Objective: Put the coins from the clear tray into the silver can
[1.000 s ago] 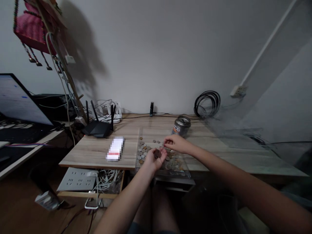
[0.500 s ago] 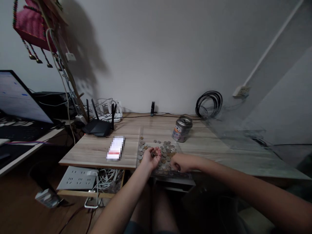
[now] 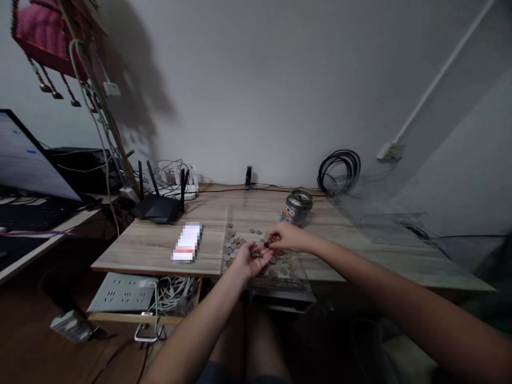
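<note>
Several coins [image 3: 231, 244] lie spread on a clear tray [image 3: 280, 281] at the front edge of the wooden desk [image 3: 152, 246]. My left hand [image 3: 248, 259] is held palm up over the tray, cupping a few coins. My right hand [image 3: 284, 237] hovers just right of it, fingertips pinched on a small coin right at the left palm. A metal tin can [image 3: 296, 208] with a slotted lid stands upright behind the tray, beyond my right hand.
A black router [image 3: 158, 207] and a white card box [image 3: 186, 242] sit left of the tray. A coiled black cable [image 3: 339, 170] leans on the wall. A laptop [image 3: 28, 170] is at far left; a power strip [image 3: 120, 292] lies on the shelf below.
My right hand has risen from the tray's near side, where it was half a second ago, and come up to my left palm with a coin pinched. The view shifted slightly.
</note>
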Demonstrator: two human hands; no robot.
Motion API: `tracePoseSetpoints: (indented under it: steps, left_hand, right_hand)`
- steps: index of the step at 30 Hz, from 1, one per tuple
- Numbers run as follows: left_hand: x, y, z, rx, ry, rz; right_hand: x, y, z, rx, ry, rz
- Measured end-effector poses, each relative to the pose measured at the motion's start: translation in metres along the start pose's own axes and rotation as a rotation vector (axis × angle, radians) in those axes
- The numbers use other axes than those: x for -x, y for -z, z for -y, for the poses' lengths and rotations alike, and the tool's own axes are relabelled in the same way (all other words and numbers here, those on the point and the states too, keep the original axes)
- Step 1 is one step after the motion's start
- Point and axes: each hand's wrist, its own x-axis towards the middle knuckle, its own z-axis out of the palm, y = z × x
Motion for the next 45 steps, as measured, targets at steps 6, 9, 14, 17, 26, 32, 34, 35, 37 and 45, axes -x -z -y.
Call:
tracePoseSetpoints:
  steps: [6, 9, 14, 17, 26, 32, 34, 35, 37, 45]
  left_hand:
    - [0.011, 0.0, -0.005, 0.117, -0.18, -0.007]
    - [0.011, 0.001, -0.005, 0.075, -0.217, -0.027]
    - [0.008, 0.0, -0.002, 0.007, -0.233, -0.068]
    - [0.008, -0.001, -0.003, 0.008, -0.241, -0.07]
    - [0.007, 0.003, -0.004, -0.033, -0.251, -0.1]
    - [0.002, -0.002, -0.006, -0.692, -0.321, -0.186]
    - [-0.003, -0.011, -0.011, -1.198, -0.368, -0.195]
    - [-0.007, -0.016, -0.014, -1.348, -0.399, -0.204]
    - [-0.015, -0.023, -0.02, -1.688, -0.557, -0.298]
    - [-0.047, -0.008, -0.02, -2.092, -0.684, -0.355]
  right_hand:
    - [-0.012, -0.001, -0.016, 0.291, -0.077, -0.069]
    - [-0.011, -0.021, -0.038, 0.416, -0.087, 0.078]
    - [-0.013, -0.047, -0.061, 0.407, -0.126, 0.004]
    - [-0.016, -0.05, -0.065, 0.351, -0.158, 0.026]
    - [-0.012, -0.044, -0.051, 0.252, -0.268, 0.059]
    - [-0.006, -0.045, -0.052, 0.285, -0.277, 0.058]
    - [-0.005, -0.046, -0.053, 0.299, -0.285, 0.05]
    - [-0.005, -0.046, -0.054, 0.307, -0.288, 0.053]
    - [-0.007, -0.048, -0.057, 0.296, -0.277, 0.038]
    - [-0.023, -0.064, -0.062, 0.032, -0.291, -0.183]
